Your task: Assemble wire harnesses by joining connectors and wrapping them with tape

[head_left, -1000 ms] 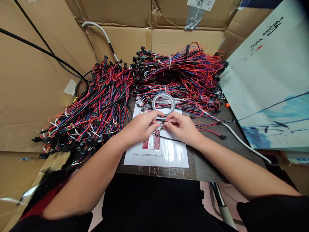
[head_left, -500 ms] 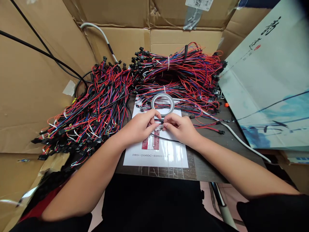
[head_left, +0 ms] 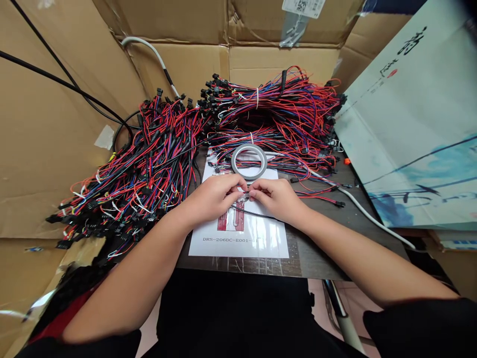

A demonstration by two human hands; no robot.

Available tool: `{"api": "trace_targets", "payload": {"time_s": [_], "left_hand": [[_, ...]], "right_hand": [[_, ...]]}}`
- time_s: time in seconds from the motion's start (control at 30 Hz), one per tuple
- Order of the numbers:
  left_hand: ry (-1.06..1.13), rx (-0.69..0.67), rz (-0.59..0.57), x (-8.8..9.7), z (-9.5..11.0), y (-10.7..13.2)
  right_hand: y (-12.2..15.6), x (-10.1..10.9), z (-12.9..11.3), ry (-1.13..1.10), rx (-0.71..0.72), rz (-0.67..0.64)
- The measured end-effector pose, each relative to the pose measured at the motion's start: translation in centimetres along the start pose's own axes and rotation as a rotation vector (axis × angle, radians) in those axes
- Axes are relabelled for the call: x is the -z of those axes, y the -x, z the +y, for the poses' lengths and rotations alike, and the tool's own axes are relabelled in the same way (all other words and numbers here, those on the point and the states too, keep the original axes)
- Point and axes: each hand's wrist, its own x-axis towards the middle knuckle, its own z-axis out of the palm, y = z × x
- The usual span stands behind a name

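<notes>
My left hand and my right hand meet over a printed sheet, fingertips pinched almost together. Between them is a short dark section of a wire harness, with a small greyish bit at the fingertips, too small to make out clearly. From the right hand, red and dark wires run right to black connectors; a black cable loops below. Just behind the fingers a roll of grey tape rests on wires. The sheet carries a red picture and printed code.
A large heap of red, blue and black wire harnesses lies left. Tied bundles are stacked at the back. A white cable crosses the table's right side, beside a pale printed panel. Cardboard walls enclose the back and left.
My fingertips have come closer together around the harness, and the right hand has shifted slightly left. The whole view has moved a little; the tape roll and heaps stay in place.
</notes>
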Motion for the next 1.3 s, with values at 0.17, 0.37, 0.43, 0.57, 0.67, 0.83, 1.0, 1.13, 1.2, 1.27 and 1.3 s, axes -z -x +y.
{"api": "trace_targets", "payload": {"time_s": [0.17, 0.37, 0.43, 0.57, 0.67, 0.83, 1.0, 1.13, 1.2, 1.27, 1.3], "left_hand": [[-0.060, -0.039, -0.018, 0.1, -0.1, 0.1], [-0.129, -0.080, -0.016, -0.1, -0.3, 0.1], [-0.158, -0.108, -0.012, -0.3, -0.3, 0.1], [-0.243, -0.133, -0.028, -0.7, 0.0, 0.1], [-0.313, -0.116, -0.036, -1.0, -0.1, 0.1], [-0.400, -0.123, -0.066, -1.1, -0.5, 0.0], [-0.417, -0.103, -0.064, -0.9, -0.3, 0.1], [-0.390, -0.080, -0.077, -0.8, -0.3, 0.2], [-0.373, -0.079, -0.083, -0.8, -0.4, 0.2], [-0.333, -0.078, -0.073, -0.8, -0.4, 0.1], [-0.307, -0.080, -0.062, -0.8, -0.4, 0.1]], "right_hand": [[0.1, 0.0, 0.0, 0.069, 0.013, -0.007], [0.4, -0.1, -0.2, 0.234, 0.078, -0.018], [0.5, -0.1, -0.3, 0.286, 0.101, -0.021], [0.6, -0.3, -0.2, 0.334, 0.099, -0.012], [0.7, -0.3, -0.2, 0.343, 0.122, -0.021], [0.6, -0.2, -0.3, 0.355, 0.169, -0.046], [0.7, -0.1, -0.4, 0.352, 0.152, -0.071], [0.7, -0.2, -0.2, 0.335, 0.166, -0.063], [0.6, -0.2, -0.1, 0.342, 0.180, -0.056], [0.6, -0.2, 0.0, 0.347, 0.190, -0.041], [0.6, -0.2, 0.1, 0.348, 0.196, -0.033]]}}
